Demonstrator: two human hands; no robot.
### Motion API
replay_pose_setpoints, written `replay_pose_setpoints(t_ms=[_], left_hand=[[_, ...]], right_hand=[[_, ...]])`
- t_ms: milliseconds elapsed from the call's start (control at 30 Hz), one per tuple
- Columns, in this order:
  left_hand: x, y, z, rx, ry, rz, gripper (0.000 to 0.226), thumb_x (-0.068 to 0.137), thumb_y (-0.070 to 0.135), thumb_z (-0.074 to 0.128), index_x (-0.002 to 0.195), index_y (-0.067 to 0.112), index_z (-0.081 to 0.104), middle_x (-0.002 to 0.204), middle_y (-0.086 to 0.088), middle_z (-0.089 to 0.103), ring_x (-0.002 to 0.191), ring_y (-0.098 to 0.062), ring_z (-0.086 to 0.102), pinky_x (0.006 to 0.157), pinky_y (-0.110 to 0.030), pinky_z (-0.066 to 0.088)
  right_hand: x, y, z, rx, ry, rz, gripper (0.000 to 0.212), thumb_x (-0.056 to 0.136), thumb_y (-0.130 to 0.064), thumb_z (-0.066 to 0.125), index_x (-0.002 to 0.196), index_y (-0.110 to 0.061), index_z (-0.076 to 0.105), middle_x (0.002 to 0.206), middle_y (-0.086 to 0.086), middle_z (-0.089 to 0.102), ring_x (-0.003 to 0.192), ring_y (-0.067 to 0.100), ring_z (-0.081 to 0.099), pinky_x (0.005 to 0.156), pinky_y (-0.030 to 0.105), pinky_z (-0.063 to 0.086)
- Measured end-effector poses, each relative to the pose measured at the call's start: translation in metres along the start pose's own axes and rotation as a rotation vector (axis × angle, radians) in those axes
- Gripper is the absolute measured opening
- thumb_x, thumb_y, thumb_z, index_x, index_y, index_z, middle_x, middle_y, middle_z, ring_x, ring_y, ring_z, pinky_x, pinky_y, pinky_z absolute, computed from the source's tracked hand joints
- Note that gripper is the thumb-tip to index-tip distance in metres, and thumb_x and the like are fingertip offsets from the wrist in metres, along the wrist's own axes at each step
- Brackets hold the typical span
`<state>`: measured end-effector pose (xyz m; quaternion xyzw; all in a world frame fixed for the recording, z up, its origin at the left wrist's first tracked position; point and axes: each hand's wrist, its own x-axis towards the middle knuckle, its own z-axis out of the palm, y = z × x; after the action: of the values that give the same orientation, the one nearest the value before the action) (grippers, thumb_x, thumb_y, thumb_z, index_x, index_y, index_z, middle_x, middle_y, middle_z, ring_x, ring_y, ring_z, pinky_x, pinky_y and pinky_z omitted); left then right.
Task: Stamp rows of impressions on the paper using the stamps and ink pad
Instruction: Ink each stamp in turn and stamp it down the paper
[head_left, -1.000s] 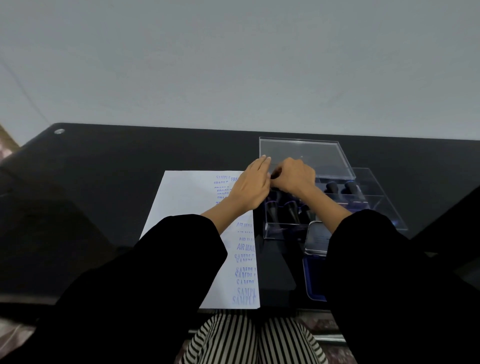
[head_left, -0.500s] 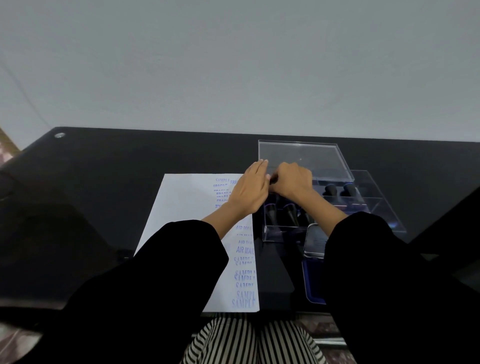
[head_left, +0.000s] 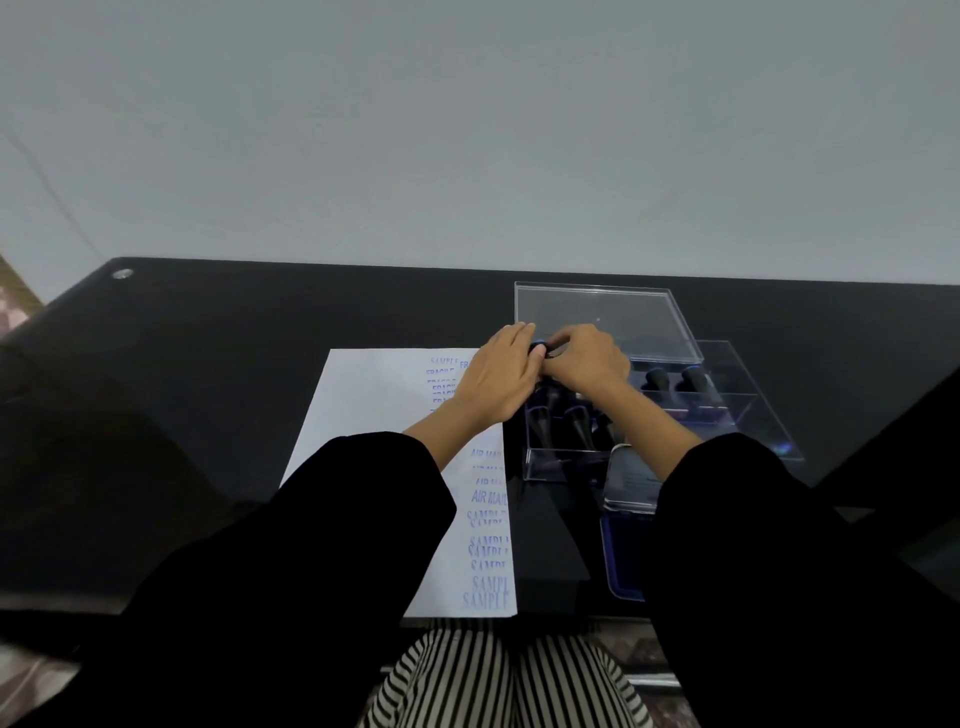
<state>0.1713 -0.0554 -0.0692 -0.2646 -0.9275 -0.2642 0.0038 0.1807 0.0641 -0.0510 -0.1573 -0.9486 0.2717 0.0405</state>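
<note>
Stamp (head_left: 539, 349), mostly hidden with its axis unclear, is pinched in the curled grip of the right hand (head_left: 587, 361); straight fingers of the left hand (head_left: 493, 384) touch it.

stamp (head_left: 537, 349) mostly hidden between hands (head_left: 587, 358), sleeve (head_left: 779, 545) over ink pad (head_left: 621, 566)

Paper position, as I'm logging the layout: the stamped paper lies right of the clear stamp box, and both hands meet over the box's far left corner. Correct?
No. The head view shows the paper lying left of the clear stamp box, not right. The left hand and right hand do meet over its far left corner, on a dark stamp.
</note>
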Motion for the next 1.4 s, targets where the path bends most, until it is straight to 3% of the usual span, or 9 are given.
replay_pose_setpoints(t_ms=[200,367,467,667,867,1000,1200,1400], left_hand=[[-0.007,0.012,-0.020,0.048,0.031,0.042,0.046,0.102,0.025,0.028,0.142,0.003,0.033,0.149,-0.013,0.033,0.140,-0.023,0.029,0.115,-0.033,0.023],[-0.024,0.030,-0.042,0.098,0.027,0.086,0.039,0.101,0.021,0.031,0.133,0.004,0.044,0.137,-0.012,0.047,0.125,-0.025,0.046,0.106,-0.036,0.036],[-0.041,0.046,-0.054,0.113,0.008,0.099,0.038,0.101,0.021,0.031,0.133,0.004,0.045,0.137,-0.011,0.048,0.125,-0.024,0.046,0.105,-0.036,0.037],[-0.086,0.078,-0.060,0.143,-0.029,0.172,0.036,0.100,0.018,0.033,0.130,0.004,0.047,0.133,-0.012,0.050,0.121,-0.026,0.049,0.100,-0.034,0.038],[-0.128,0.099,-0.045,0.147,-0.092,0.230,0.031,0.097,0.015,0.036,0.121,0.004,0.053,0.120,-0.015,0.057,0.110,-0.028,0.053,0.093,-0.037,0.042],[-0.151,0.100,-0.021,0.138,-0.124,0.237,0.034,0.098,0.017,0.037,0.126,0.005,0.051,0.125,-0.014,0.055,0.114,-0.027,0.052,0.096,-0.038,0.042],[-0.169,0.089,0.011,0.044,-0.070,0.159,0.035,0.098,0.017,0.040,0.130,0.003,0.045,0.132,-0.012,0.048,0.122,-0.025,0.045,0.101,-0.033,0.036],[-0.176,0.076,0.036,0.085,-0.116,0.121,0.045,0.099,0.019,0.038,0.140,0.002,0.034,0.145,-0.013,0.038,0.136,-0.023,0.032,0.112,-0.029,0.023]], right_hand=[[-0.013,0.004,-0.023,0.277,0.088,-0.075,0.041,0.079,-0.023,0.068,0.117,-0.021,0.054,0.075,-0.004,0.056,0.077,0.019,0.058,0.074,0.037,0.052],[-0.044,0.003,-0.055,0.293,0.136,-0.115,0.035,0.081,-0.019,0.064,0.115,-0.024,0.057,0.067,-0.008,0.054,0.075,0.021,0.060,0.074,0.046,0.057],[-0.070,0.005,-0.072,0.284,0.158,-0.108,0.035,0.081,-0.019,0.064,0.115,-0.023,0.057,0.069,-0.006,0.057,0.076,0.022,0.061,0.075,0.046,0.057],[-0.129,0.016,-0.098,0.244,0.194,-0.110,0.031,0.083,-0.015,0.063,0.113,-0.018,0.056,0.081,0.003,0.057,0.074,0.016,0.053,0.074,0.034,0.050],[-0.177,0.041,-0.097,0.219,0.183,-0.075,0.023,0.079,-0.018,0.067,0.095,-0.023,0.051,0.078,-0.001,0.059,0.076,0.023,0.059,0.073,0.044,0.055],[-0.196,0.059,-0.092,0.127,0.138,-0.069,0.026,0.081,-0.022,0.068,0.100,-0.019,0.051,0.084,0.001,0.063,0.079,0.021,0.059,0.068,0.029,0.043],[-0.214,0.077,-0.074,0.045,0.101,-0.067,0.029,0.081,-0.025,0.069,0.096,-0.019,0.045,0.092,0.007,0.069,0.084,0.026,0.063,0.063,0.030,0.042],[-0.219,0.083,-0.060,-0.041,0.086,-0.142,0.033,0.082,-0.021,0.067,0.093,-0.020,0.036,0.099,0.007,0.064,0.076,0.021,0.054,0.063,0.028,0.035]])
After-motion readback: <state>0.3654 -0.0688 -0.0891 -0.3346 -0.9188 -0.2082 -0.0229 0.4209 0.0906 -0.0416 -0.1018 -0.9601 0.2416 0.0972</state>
